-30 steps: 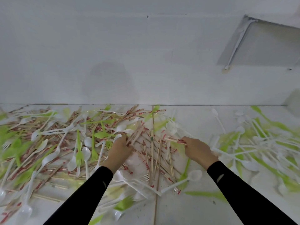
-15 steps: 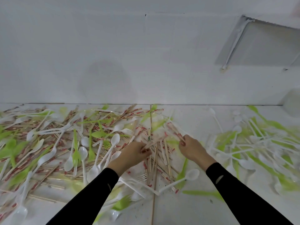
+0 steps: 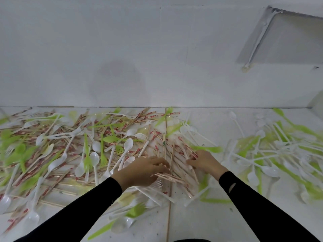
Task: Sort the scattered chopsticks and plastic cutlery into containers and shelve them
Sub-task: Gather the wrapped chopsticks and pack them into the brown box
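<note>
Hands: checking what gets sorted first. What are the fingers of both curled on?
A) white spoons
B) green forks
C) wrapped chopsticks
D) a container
C: the left hand and right hand both grip chopsticks in the middle pile.

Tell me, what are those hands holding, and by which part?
The left hand grips a bundle of wrapped chopsticks, ends poking past its fingers. Whether the right hand grips any cannot be told.

White wall [image 3: 122, 49], grey panel [image 3: 288, 37]
</note>
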A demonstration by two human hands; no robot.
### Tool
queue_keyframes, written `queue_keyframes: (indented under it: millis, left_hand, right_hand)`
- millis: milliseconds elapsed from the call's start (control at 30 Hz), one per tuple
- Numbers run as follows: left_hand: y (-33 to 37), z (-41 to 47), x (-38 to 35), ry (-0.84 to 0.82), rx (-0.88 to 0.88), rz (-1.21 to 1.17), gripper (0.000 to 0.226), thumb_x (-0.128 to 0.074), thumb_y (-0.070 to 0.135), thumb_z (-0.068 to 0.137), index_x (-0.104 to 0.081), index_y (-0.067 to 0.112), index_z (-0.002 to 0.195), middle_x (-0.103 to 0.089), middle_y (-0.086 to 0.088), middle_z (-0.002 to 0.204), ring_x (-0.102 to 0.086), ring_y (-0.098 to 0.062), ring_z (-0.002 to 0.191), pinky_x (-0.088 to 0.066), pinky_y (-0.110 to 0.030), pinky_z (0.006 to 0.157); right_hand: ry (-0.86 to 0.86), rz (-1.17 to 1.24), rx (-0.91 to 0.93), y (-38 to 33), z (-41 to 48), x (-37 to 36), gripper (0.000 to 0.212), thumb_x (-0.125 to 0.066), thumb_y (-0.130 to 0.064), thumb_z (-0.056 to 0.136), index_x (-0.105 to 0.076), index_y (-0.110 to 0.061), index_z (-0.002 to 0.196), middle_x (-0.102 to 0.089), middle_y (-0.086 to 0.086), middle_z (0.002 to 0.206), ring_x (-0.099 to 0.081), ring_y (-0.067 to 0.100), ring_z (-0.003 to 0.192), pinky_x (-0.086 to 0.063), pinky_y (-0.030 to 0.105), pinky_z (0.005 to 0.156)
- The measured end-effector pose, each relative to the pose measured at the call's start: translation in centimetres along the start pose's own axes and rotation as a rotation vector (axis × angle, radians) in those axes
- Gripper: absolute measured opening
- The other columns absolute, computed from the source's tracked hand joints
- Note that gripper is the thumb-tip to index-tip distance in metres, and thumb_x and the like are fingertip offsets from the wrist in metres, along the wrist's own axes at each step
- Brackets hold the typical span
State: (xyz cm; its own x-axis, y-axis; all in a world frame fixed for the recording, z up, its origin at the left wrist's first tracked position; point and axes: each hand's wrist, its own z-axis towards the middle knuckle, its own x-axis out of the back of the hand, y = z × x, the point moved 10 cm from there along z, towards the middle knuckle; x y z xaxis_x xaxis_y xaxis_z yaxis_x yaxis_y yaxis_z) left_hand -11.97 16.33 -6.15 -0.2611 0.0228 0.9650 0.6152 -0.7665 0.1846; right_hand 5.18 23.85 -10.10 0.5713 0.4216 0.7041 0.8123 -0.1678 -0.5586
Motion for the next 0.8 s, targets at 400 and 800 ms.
queue_keyframes:
  millis: [400,800]
  left_hand:
    - [-0.2,2.8,-1.4,-0.117,-0.216,0.280,0.038,-0.058,0.019,0.086,-0.063,0.032,0.122,-0.061,0.008,0.105,-0.047,-0.013,0.100,-0.049,-0.030,0.045]
    - [-2.3,3.1,2.3,0.087,-0.019,0.133,0.031,-0.040,0.020,0.085,-0.064,0.024,0.105,-0.069,0.006,0.105,-0.065,-0.012,0.095,-0.045,-0.017,0.052]
  right_hand:
    - [-0.032,0.001,-0.049,2.0,-1.7,0.5,0.036,-0.070,-0.047,0.085,-0.066,-0.012,0.082,-0.070,0.003,0.077,-0.058,0.013,0.059,-0.040,0.017,0.040]
    - [-0.037,0.190,-0.092,3.0,-1.6,1.7,0.028,-0.072,-0.027,0.087,-0.051,-0.013,0.074,-0.044,0.000,0.062,-0.038,0.016,0.049,-0.030,0.020,0.041]
